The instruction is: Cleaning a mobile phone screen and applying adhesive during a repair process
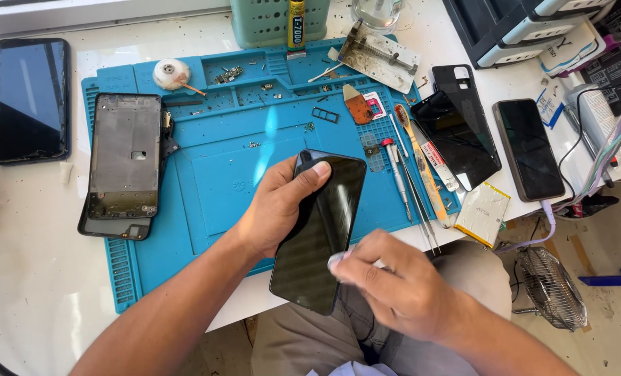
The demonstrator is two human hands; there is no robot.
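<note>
The right hand (394, 285) is blurred, so its fingers are hard to read; they seem curled together around a small white piece, maybe a cloth or wipe (341, 259), but what it is exactly cannot be told. This white piece touches the right edge of the black glossy smartphone (319, 233), and the hand hides a small part of that edge. The left hand (280, 209) holds the smartphone from its left side: the thumb lies pressed across the top of the dark glass, and the other fingers go behind the body, where they are not visible. The smartphone is tilted, its top end over the blue silicone repair mat (220, 174) and its lower end past the front edge of the white table (32, 278), above the person's lap. Its screen is dark, smooth and reflects light, without visible cracks. On the left part of the mat lies an opened grey phone frame (124, 163), and beside the mat a black phone (30, 99) lies on the table, well apart from the hands. To the right of the smartphone several thin metal tools (408, 184) lie near the mat's right border. The objects at the far edge of the table are cut off by the picture.
</note>
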